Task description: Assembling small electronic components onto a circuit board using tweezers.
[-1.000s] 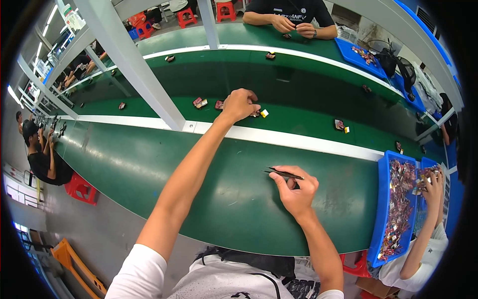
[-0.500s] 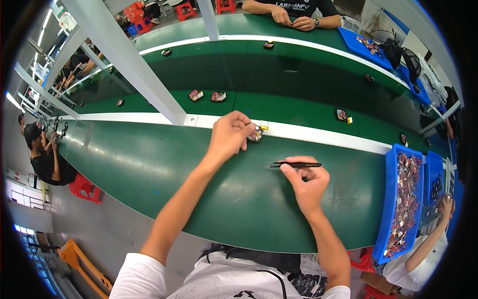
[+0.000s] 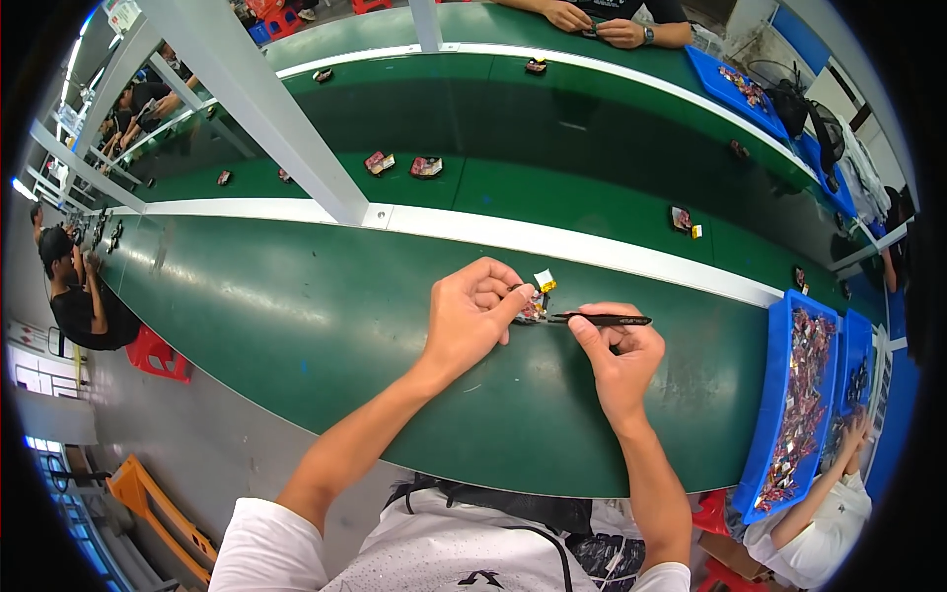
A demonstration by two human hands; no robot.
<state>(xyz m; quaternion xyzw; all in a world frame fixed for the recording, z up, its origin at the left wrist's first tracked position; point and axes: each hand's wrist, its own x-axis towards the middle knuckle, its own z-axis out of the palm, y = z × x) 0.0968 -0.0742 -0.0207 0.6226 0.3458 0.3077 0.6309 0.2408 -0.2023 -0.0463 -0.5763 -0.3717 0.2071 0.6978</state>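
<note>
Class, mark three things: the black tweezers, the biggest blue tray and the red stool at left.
Black tweezers (image 3: pixel 619 320), head view: on the handle.
Biggest blue tray (image 3: pixel 769 395), head view: on its left wall.
Red stool at left (image 3: pixel 158 354), head view: on its visible side.

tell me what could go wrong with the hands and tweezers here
The black tweezers in the right grip point right at the small part, so a slip might scratch it.
The left grip is close to the tweezer ends, so they could prick it.
The yellow-and-white piece sticks out beyond the left grip and might get snagged or bent.
</note>
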